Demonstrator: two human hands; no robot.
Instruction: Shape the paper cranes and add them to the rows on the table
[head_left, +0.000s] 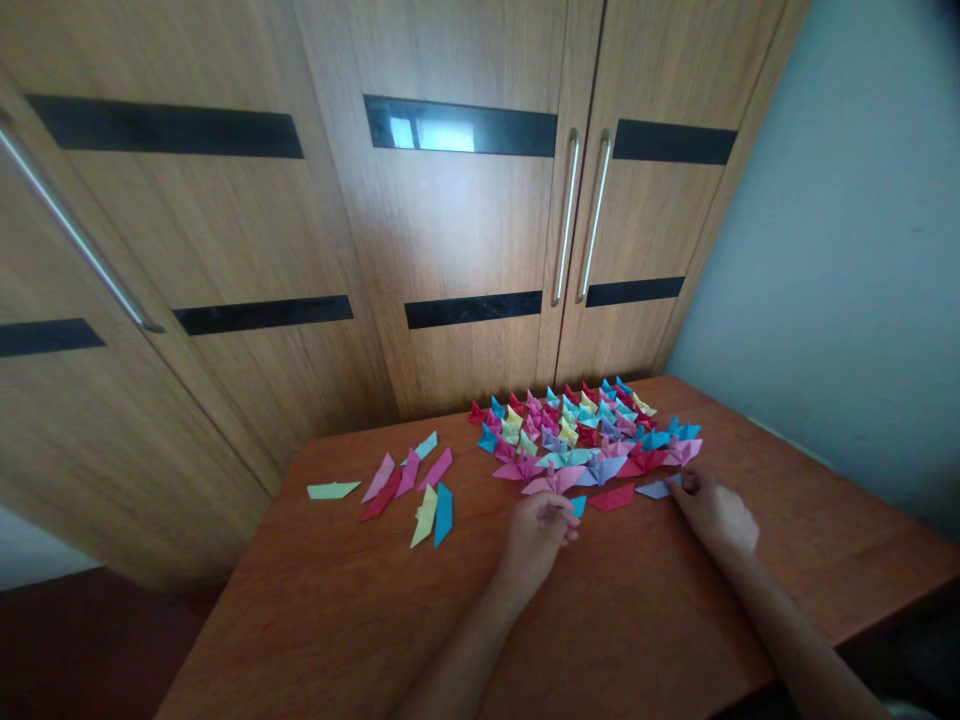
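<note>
Rows of origami paper cranes in many colours stand on the brown table [337, 600], with a pink crane [553, 481] at the front. My left hand [536, 530] is just below that crane, fingers curled in. Beside its fingertips a blue folded paper [578, 506] shows in part; whether the hand grips anything is hidden. My right hand [714, 512] pinches the right end of a flat lavender folded paper [654, 490] at the tabletop. Between the hands lies a flat red folded paper [612, 497].
Several flat folded papers lie loose at the left, among them a pale green one [333, 491], a yellow one [424, 516] and a blue one [444, 515]. A wooden wardrobe [465, 230] with metal handles stands behind the table. A pale wall [847, 300] borders the right side.
</note>
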